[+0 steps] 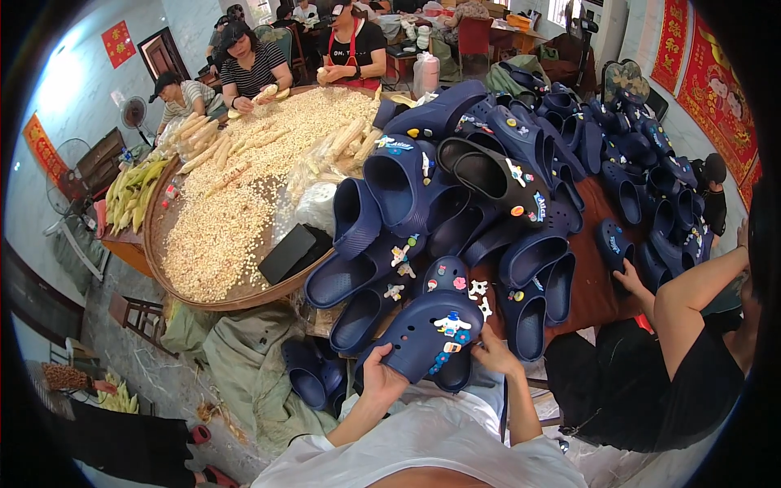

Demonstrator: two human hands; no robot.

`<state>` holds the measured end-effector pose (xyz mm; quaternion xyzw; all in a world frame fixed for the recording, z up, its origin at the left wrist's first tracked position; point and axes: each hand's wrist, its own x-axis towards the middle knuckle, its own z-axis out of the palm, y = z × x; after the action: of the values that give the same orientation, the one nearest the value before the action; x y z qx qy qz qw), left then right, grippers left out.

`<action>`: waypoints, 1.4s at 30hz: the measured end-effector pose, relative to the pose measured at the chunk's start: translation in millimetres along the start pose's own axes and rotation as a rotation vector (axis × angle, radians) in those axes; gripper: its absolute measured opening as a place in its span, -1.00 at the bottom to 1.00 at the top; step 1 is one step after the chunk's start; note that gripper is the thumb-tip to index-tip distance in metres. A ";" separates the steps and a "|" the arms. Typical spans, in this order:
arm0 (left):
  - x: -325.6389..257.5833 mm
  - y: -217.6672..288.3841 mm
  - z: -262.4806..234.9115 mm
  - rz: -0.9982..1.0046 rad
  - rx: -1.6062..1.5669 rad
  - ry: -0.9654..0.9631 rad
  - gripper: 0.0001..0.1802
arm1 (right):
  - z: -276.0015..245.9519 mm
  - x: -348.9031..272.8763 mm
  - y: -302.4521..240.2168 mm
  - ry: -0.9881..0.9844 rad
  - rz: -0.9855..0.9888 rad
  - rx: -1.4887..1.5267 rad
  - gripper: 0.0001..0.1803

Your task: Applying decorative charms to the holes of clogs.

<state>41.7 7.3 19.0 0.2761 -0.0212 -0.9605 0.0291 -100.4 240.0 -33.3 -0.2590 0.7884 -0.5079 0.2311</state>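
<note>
In front of my body I hold a navy clog (pixel 423 321) with round holes in its upper. My left hand (pixel 382 381) grips its lower left side. Closed at its right edge is my right hand (pixel 496 355), its fingertips partly hidden by the shoe. A white cartoon charm with a blue hat (pixel 452 324) and several small blue charms are fixed to the upper. Just beyond, another decorated navy clog (pixel 446 276) lies with white charms (pixel 479 288) beside it.
Navy clogs (pixel 537 146) pile high on the table, a black clog (pixel 496 175) among them. A wide round tray (pixel 215 306) of corn kernels stands to the left, with a black box (pixel 296 254) on it. At right, a co-worker's hand (pixel 628 278) touches a clog. People sit beyond the tray.
</note>
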 end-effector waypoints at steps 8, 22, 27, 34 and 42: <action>5.2 -0.6 0.1 -0.001 0.007 0.001 -0.58 | -15.8 71.7 16.2 0.331 -0.115 -0.334 -0.58; -0.5 -0.5 -2.0 0.013 0.006 -0.019 -0.57 | -1.2 96.9 32.5 0.341 -0.242 -0.845 -0.68; -3.7 -4.7 1.7 0.028 0.026 0.046 -0.57 | 2.8 93.6 49.5 0.437 -0.234 -0.885 -0.67; 1.2 -3.0 6.8 0.054 0.053 -0.040 -0.56 | -4.3 103.0 21.3 0.595 -0.207 -0.604 -0.83; 3.6 -2.8 4.4 0.036 0.011 -0.021 -0.57 | -15.4 89.9 5.8 0.607 -0.103 -0.189 -0.79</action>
<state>36.2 9.9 20.7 0.2660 -0.0317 -0.9624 0.0445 -179.3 194.8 -42.0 -0.1553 0.8509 -0.4975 -0.0657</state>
